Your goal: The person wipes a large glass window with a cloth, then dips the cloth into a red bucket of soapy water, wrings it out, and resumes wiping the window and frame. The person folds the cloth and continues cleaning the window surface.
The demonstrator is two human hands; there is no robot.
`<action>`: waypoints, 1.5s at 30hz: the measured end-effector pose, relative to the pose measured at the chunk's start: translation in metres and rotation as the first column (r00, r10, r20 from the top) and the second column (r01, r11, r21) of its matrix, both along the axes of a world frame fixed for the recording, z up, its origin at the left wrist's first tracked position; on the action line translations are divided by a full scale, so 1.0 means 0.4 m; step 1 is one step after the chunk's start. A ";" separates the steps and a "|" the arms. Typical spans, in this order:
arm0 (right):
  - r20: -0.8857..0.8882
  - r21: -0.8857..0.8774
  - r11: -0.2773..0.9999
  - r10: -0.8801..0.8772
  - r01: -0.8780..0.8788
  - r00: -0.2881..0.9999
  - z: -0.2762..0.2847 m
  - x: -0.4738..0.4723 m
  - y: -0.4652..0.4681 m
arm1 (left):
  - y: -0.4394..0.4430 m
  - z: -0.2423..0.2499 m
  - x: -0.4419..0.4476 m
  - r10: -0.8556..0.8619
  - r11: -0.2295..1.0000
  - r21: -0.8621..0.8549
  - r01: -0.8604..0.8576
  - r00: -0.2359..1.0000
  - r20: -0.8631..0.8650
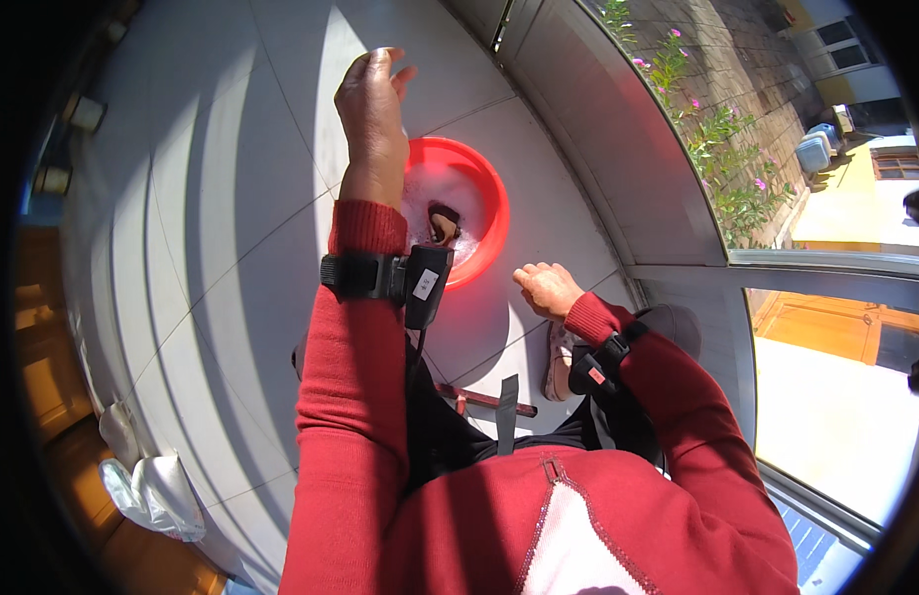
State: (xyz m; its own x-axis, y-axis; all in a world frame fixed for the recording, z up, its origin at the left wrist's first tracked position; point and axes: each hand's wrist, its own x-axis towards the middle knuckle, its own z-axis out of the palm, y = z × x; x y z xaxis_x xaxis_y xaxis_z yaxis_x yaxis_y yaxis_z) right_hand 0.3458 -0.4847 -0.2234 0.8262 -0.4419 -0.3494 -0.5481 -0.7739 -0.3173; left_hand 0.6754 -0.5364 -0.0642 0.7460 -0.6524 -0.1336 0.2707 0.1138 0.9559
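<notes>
My left hand (pixel 373 111) is raised over the floor beyond the left side of a red plastic basin (pixel 495 212), its fingers partly spread and nothing seen in them. The basin holds sudsy water, with a dark and tan object (pixel 445 224) half sunk in the foam; what it is I cannot tell. Near my right knee, to the right of the basin, my right hand (pixel 550 290) hangs with its fingers curled; whether it holds something is hidden. Both wrists carry black strapped devices, the left one (pixel 428 286) partly covering the basin's rim.
A glass door with a metal frame (pixel 616 141) runs along the right. Under me is part of a dark red stool frame (pixel 489 400). Plastic bags (pixel 158 494) lie at the lower left beside wooden cabinets (pixel 50 335). My shoe (pixel 560 361) stands on the tiled floor (pixel 259 282).
</notes>
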 end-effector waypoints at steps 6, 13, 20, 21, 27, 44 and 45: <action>-0.316 -0.030 0.946 0.296 -0.322 0.901 0.124 0.091 0.036 | 0.072 -0.049 0.042 0.010 0.978 0.207 0.005 0.997 -0.072; -0.212 -0.090 0.975 0.179 -0.202 0.961 0.130 0.254 -0.068 | 0.145 0.027 0.106 0.123 0.990 -0.012 -0.139 0.910 -0.395; -0.354 0.013 0.946 0.307 -0.323 0.884 -0.106 0.356 -0.092 | 0.163 0.087 0.175 0.193 0.955 -0.179 -0.235 0.955 -0.224; -0.330 0.026 0.944 0.318 -0.328 0.889 -0.151 0.355 -0.088 | 0.164 0.085 0.175 0.205 0.960 -0.156 -0.231 0.964 -0.167; -0.329 0.041 0.981 0.193 -0.190 0.924 -0.385 0.356 -0.061 | 0.183 0.051 0.151 0.041 0.999 -0.003 -0.042 0.978 -0.203; -0.375 0.175 0.975 0.194 -0.137 0.906 -0.394 0.400 -0.092 | 0.236 0.048 0.135 -0.105 0.994 -0.037 0.099 0.916 -0.388; -0.366 0.178 0.980 0.148 -0.087 0.919 -0.399 0.397 -0.078 | 0.237 0.047 0.136 -0.107 0.994 -0.035 0.101 0.915 -0.388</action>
State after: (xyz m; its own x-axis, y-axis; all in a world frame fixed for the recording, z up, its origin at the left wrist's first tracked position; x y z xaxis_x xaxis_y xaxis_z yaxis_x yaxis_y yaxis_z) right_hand 0.5044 -0.5157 -0.3831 0.6628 -0.2647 -0.7004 -0.5585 -0.7979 -0.2269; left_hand 0.7298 -0.4417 -0.0455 0.5650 -0.7272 -0.3898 0.6316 0.0772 0.7715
